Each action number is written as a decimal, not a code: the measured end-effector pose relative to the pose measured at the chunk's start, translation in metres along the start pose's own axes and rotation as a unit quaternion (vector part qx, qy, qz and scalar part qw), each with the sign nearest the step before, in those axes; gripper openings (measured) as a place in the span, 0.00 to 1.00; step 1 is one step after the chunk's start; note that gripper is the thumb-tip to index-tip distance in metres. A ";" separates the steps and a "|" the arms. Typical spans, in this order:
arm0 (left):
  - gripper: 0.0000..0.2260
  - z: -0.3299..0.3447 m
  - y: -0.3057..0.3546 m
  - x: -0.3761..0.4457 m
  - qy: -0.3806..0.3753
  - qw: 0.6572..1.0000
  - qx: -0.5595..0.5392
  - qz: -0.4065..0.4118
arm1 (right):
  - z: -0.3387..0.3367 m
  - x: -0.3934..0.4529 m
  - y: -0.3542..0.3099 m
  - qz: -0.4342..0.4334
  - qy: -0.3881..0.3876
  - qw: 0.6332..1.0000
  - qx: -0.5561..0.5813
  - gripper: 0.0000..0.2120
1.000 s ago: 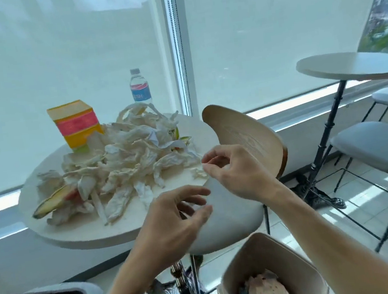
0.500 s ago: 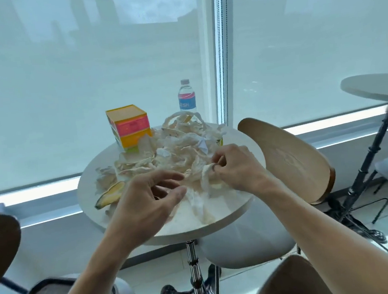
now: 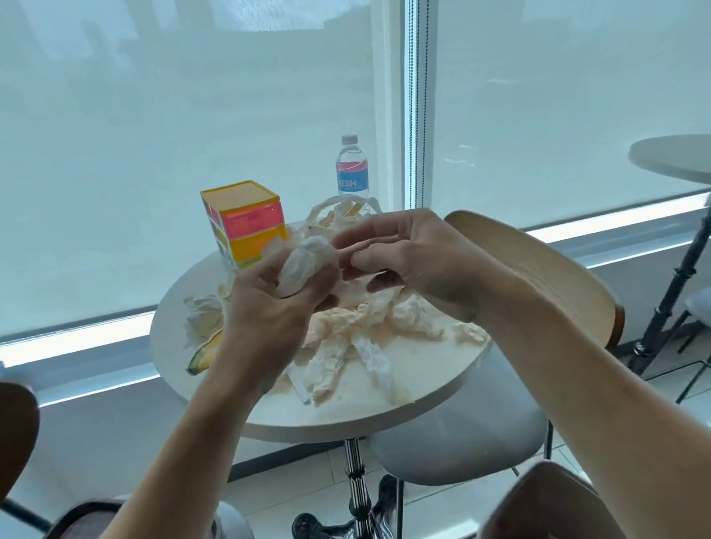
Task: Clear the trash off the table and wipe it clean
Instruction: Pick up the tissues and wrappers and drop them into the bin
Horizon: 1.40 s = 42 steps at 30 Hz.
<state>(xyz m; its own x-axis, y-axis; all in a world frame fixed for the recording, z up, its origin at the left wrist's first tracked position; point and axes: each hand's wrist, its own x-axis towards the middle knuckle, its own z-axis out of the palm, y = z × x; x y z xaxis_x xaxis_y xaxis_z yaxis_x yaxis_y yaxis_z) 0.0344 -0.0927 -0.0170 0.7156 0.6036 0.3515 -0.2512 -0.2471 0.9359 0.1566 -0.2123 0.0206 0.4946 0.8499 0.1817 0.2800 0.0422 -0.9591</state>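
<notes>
At frame centre, the left hand [image 3: 276, 305] grips a crumpled tissue wad [image 3: 306, 263]; the right hand [image 3: 410, 263] fingers curl beside it, apparently empty. More tissues [image 3: 353, 345] litter the worktop [image 3: 425, 390]: light, soft, best bunched whole.

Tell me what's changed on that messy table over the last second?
Both hands rose from the pile: the left hand now grips a wad of crumpled tissue lifted off it, and the right hand reaches in beside it. The tissue box, water bottle and fruit rind stayed put.
</notes>
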 end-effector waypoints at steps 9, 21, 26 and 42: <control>0.08 -0.019 -0.006 0.003 0.073 0.997 0.004 -0.034 | 0.008 0.020 0.062 0.064 -0.014 0.896 -0.440 0.20; 0.07 -0.014 -0.005 0.001 0.072 0.997 0.018 -0.027 | -0.011 0.018 0.035 -0.078 0.180 0.963 -0.183 0.03; 0.12 0.009 -0.004 -0.004 0.034 0.999 0.000 -0.013 | -0.029 -0.006 0.025 -0.069 0.204 0.970 -0.112 0.04; 0.05 0.098 -0.016 -0.040 -0.122 0.992 -0.010 -0.025 | -0.114 -0.137 0.106 0.124 0.263 0.957 0.008 0.04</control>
<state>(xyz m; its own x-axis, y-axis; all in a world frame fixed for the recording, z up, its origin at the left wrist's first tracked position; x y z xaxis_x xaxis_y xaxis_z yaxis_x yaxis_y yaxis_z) 0.0737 -0.1875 -0.0489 0.8632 0.4125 0.2912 -0.2234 -0.2051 0.9529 0.2121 -0.3838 -0.0808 0.8911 0.4529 0.0290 0.0903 -0.1145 -0.9893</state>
